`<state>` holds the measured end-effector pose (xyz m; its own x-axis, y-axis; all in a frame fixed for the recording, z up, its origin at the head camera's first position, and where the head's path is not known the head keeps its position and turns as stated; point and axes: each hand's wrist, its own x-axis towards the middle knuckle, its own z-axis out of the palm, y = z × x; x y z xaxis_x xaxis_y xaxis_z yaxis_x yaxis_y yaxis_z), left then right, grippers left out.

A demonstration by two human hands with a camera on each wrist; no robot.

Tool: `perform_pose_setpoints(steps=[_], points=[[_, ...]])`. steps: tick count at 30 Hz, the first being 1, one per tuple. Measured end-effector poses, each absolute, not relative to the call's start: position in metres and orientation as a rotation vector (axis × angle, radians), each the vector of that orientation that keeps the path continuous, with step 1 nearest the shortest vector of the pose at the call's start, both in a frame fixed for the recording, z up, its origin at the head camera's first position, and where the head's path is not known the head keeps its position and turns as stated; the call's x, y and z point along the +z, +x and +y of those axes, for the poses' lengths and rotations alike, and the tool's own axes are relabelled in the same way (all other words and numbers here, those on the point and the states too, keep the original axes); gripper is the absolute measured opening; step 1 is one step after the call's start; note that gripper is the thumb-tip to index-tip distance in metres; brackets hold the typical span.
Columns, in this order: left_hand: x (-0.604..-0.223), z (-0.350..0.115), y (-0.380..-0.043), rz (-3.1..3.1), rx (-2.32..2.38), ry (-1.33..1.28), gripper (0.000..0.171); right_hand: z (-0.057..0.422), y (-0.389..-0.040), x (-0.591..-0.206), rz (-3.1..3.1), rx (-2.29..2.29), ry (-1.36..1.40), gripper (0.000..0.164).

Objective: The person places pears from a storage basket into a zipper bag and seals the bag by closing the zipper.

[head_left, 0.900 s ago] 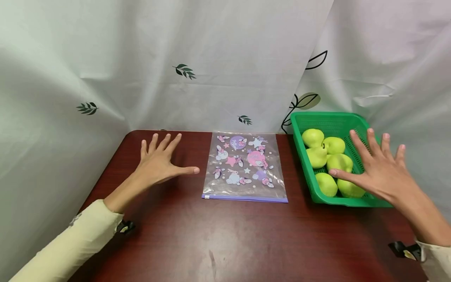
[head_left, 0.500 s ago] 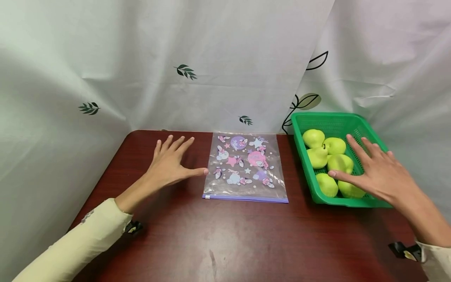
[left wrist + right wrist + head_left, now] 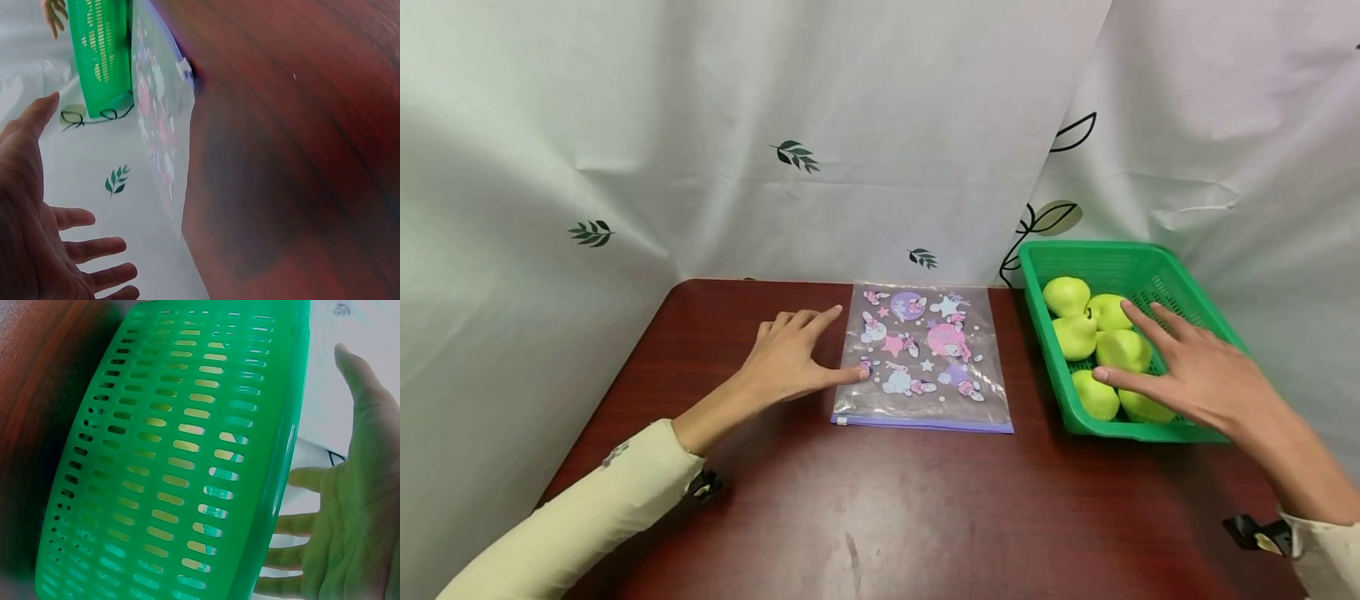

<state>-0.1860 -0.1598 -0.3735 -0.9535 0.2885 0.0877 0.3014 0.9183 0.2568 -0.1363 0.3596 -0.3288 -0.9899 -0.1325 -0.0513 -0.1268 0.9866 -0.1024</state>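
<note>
A clear zip bag (image 3: 925,358) with pink and purple cartoon prints lies flat on the table, its purple slider edge toward me. My left hand (image 3: 786,358) hovers at the bag's left side with thumb and fingers spread, the thumb tip over the print. Nothing is in it. On the right, a green basket (image 3: 1060,392) holds several yellow-green pears (image 3: 1075,335). Above the basket's near right part is my right hand (image 3: 1213,379), fingers extended and holding nothing. In the right wrist view that hand (image 3: 350,506) shows beyond the basket's rim.
The dark red wooden table (image 3: 865,508) extends toward me. A white curtain (image 3: 850,108) with leaf prints hangs behind it and along both sides.
My left hand has moved right and slightly down to the bag, its thumb now over the bag's left edge. My right hand has lowered slightly over the basket. Bag and basket stay put.
</note>
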Motion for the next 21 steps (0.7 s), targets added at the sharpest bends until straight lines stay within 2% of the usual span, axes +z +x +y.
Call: perform_pose_setpoints(steps=[11,21], points=[[-0.385,-0.137,-0.18,-3.024,-0.424,-0.606,0.105,0.357,-0.136,-0.329,3.069,-0.153,-0.25,0.1],[-0.387,-0.114,-0.18,-3.039,-0.45,-0.677,0.105,0.353,-0.139,-0.33,3.034,-0.145,-0.249,0.099]])
